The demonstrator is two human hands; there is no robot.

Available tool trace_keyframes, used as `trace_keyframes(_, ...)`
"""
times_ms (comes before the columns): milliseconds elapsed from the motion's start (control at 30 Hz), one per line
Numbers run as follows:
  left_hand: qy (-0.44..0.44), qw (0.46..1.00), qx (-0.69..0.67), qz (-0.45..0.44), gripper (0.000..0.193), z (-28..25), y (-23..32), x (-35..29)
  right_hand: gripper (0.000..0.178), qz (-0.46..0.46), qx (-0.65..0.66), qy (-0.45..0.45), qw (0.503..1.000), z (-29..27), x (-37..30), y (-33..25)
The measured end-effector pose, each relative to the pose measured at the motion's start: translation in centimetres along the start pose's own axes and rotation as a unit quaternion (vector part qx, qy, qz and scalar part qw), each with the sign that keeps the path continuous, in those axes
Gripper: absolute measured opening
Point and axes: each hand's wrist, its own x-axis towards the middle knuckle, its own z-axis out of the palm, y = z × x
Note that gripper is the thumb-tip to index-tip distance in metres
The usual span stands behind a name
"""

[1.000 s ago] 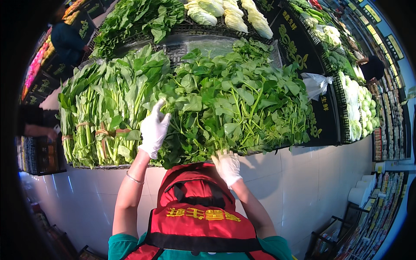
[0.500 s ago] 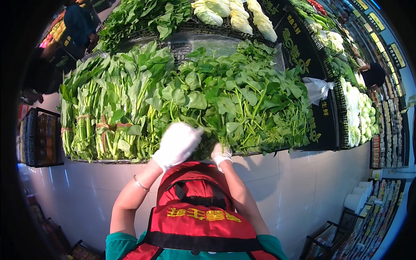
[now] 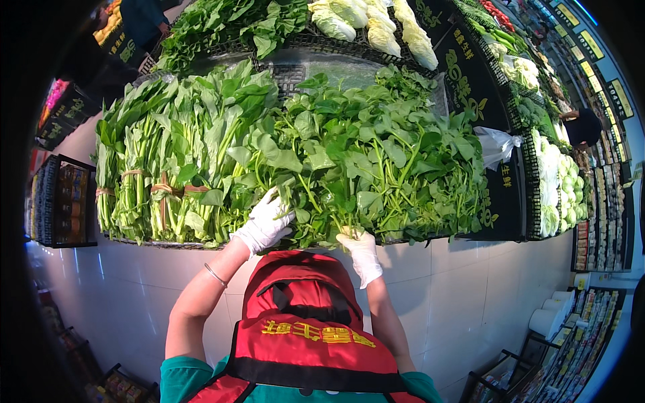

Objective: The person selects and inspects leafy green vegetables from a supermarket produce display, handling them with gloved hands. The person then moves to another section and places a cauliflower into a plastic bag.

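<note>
White-gloved left hand (image 3: 266, 224) and right hand (image 3: 361, 255) — two, partly curled, grip unclear — touch one green leafy heap (image 3: 383, 158).

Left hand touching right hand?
Apart. The head view shows a clear gap: the left hand and right hand sit at the greens' front edge, with leaves visible between them.

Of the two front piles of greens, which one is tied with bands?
The left-hand pile: brownish bands are tied around it. The right-hand pile, at whose front edge the left hand and right hand are, shows no band.
</note>
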Motion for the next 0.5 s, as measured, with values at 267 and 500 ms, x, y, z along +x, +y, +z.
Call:
trace_keyframes(267, 0.009, 0.989, -0.097, -0.109, 0.031, -3.0, 3.3, 0.6, 0.013, 0.054, 0.088, -0.007, 0.995, 3.4, -4.1, -5.7)
trace_keyframes(500, 0.154, 0.928, -0.314, -0.125, 0.037, -7.8, 5.4, 1.7, 0.01, 0.025, 0.056, -0.046, 0.997, 5.0, -8.2, -10.5)
